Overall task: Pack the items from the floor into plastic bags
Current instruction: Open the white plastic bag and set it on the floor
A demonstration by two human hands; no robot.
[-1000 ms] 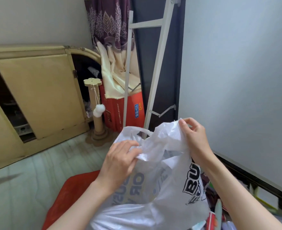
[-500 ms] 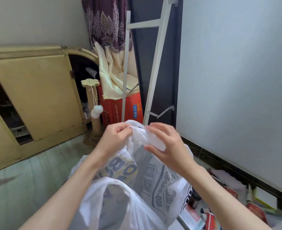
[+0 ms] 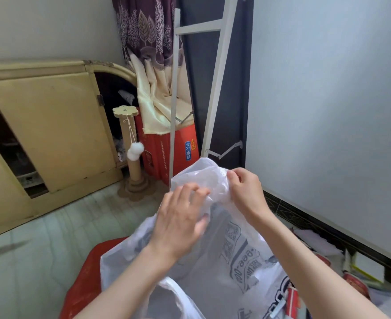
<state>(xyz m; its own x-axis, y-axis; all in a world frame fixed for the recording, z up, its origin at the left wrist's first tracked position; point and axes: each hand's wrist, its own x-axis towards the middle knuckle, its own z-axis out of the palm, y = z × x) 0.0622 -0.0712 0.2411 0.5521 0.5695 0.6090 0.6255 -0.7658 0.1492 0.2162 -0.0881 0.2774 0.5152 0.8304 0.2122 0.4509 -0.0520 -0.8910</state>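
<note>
A white plastic bag point(image 3: 231, 261) with grey and black printing hangs in front of me, its crumpled top lifted up. My right hand point(image 3: 245, 192) pinches the upper edge of the bag. My left hand point(image 3: 180, 217) lies against the bag just below and to the left, fingers bent into the plastic; it is motion-blurred. A loose bag handle point(image 3: 173, 295) loops at the bottom. Several packets and boxes point(image 3: 355, 279) lie on the floor at the lower right, partly hidden by the bag and my right forearm.
A red plastic thing point(image 3: 86, 279) sits on the tiled floor under the bag. Ahead stand a beige cabinet point(image 3: 51, 134), a cardboard cat scratching post point(image 3: 132, 157), a red carton point(image 3: 173, 153) and a white metal rack point(image 3: 215, 88). A white wall closes the right side.
My hands have shifted along the bag's top: the right one moved up and right to pinch the edge, the left one dropped lower on the plastic. The bag's top has opened out.
</note>
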